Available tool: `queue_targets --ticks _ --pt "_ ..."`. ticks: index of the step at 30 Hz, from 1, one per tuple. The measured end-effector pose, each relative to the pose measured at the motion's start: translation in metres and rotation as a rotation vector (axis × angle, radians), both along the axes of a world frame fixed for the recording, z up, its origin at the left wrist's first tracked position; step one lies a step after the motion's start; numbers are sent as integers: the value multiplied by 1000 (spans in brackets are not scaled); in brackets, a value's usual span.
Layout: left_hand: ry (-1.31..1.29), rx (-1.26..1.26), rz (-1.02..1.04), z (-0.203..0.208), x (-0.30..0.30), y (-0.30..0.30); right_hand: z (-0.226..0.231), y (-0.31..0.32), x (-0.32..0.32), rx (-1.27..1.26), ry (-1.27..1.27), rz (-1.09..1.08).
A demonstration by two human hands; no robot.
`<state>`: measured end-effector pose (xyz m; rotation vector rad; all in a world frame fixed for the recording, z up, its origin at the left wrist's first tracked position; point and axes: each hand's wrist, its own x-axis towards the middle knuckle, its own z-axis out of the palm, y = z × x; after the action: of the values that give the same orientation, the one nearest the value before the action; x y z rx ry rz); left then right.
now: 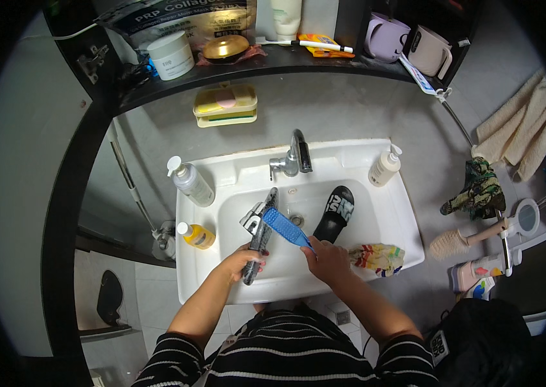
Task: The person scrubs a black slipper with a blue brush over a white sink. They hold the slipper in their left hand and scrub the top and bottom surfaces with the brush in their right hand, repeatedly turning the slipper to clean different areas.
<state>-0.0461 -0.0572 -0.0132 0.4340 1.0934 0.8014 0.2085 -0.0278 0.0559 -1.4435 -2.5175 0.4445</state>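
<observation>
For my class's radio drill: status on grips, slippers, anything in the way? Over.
Left grip: black slipper. Right grip: blue brush, contact with slipper unclear. Possibly in the way: second slipper in basin, patterned cloth.

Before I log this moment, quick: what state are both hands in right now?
Left hand: closed, holding a black slipper.
Right hand: closed, holding a blue brush.

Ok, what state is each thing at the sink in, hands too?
Left hand: closed around the left slipper
Left slipper: turned on its side
Right hand: gripping the blue brush
Blue brush: against or just above left slipper
Right slipper: in the basin, strap up
Faucet: no visible stream
Left pump bottle: upright
Right pump bottle: upright
Yellow bottle: upright, capped
Cloth: crumpled
</observation>
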Motion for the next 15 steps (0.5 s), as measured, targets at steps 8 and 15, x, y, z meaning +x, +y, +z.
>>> queue_targets --ticks 8,15 --pt "196 5 -48 8 14 1 -5 22 15 -15 -45 -134" --pt "208 33 -96 -1 9 3 -7 5 8 -18 39 -67"
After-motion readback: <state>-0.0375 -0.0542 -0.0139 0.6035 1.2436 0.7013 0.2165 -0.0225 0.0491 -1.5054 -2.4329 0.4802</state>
